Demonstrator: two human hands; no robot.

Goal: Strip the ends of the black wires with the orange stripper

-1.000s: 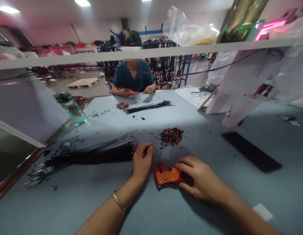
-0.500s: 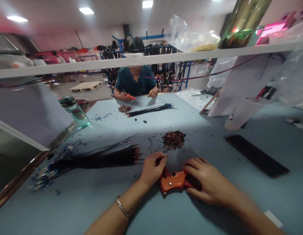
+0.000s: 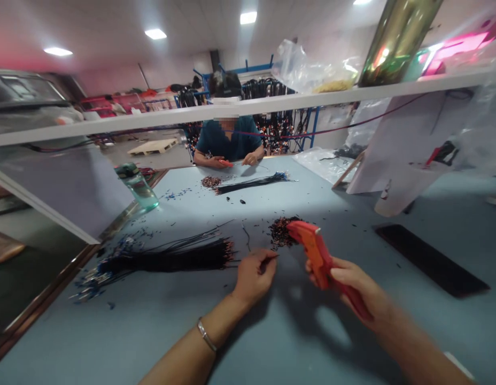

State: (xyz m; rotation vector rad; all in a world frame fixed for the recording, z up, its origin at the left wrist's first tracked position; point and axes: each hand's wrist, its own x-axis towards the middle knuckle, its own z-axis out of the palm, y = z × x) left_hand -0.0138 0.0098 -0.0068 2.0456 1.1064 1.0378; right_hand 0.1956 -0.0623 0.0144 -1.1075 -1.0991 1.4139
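My left hand [image 3: 256,275] is closed in a pinch on the end of a thin black wire [image 3: 277,256], most of which is hidden by the fingers. My right hand [image 3: 362,286] grips an orange and red wire stripper [image 3: 318,256], raised off the table with its head pointing up and to the left. Behind the stripper's head lies a pile of short black and copper wire offcuts [image 3: 280,231], partly covered by it. To the left of my left hand rests a bundle of black wires [image 3: 171,258], copper ends facing right and blue-and-silver ends facing left.
Across the table a person [image 3: 227,140] holds a red tool beside another wire bundle [image 3: 252,183]. A green bottle [image 3: 139,187] stands at the left edge. On the right are a dark flat slab [image 3: 430,259] and a white cup [image 3: 408,187]. A white shelf bar [image 3: 272,106] crosses above.
My right hand has picked up the wire stripper from the table and turned it upright. My left hand keeps its pinch in nearly the same spot. The view has shifted slightly.
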